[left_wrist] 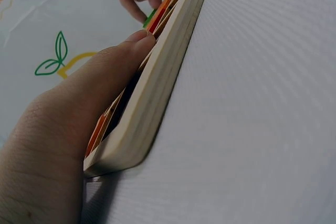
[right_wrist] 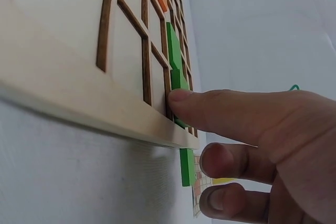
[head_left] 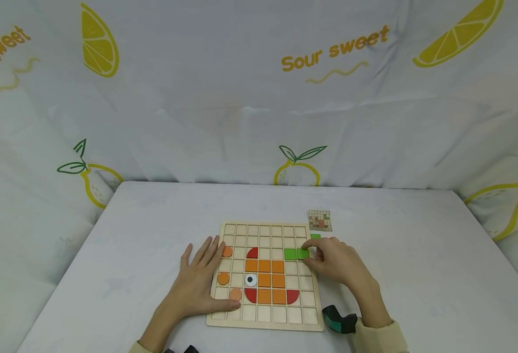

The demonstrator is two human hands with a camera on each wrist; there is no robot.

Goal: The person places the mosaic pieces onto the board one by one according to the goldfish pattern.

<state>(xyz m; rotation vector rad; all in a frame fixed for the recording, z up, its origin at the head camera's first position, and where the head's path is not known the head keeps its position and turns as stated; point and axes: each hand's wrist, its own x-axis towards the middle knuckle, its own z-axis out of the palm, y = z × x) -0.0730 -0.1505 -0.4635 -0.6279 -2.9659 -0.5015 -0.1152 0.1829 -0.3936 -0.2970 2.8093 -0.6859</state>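
A wooden grid board [head_left: 265,324] lies on the white table. My left hand [head_left: 194,287] rests on its left side, fingers spread along the edge, thumb over the lower left cells. At the board's right edge my right hand [head_left: 340,260] pinches a green square tile [head_left: 302,254] between thumb and forefinger; the thumb lies against the tile in the right wrist view. Left of it sits another green tile [head_left: 290,254] in a cell. Orange squares [head_left: 264,280], red quarter-round pieces [head_left: 292,296] and a white eye disc [head_left: 251,280] form a figure mid-board.
Several orange discs [head_left: 223,278] sit in the left columns. One loose green tile [head_left: 315,236] lies just off the board's right edge. A small pattern card [head_left: 319,220] is behind it. A black and green wrist device [head_left: 339,319] is by the right forearm.
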